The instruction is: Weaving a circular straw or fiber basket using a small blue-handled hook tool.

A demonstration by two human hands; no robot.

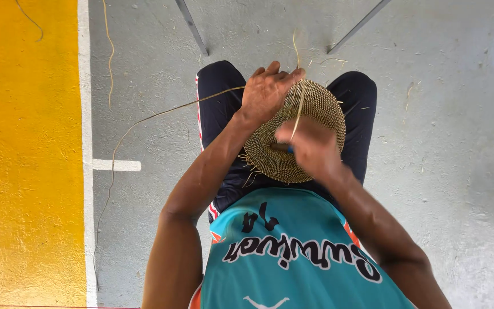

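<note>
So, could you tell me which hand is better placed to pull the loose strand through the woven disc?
Probably the right hand: it already pinches the strand above the woven disc. The left hand grips the disc's far rim, steadying it.

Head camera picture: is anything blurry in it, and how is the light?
Head view: the right hand is smeared by motion blur over the round woven disc, while the left hand at its rim looks sharper; light is soft and even, with a faint darker patch on the grey floor at the right; no glare.
</note>
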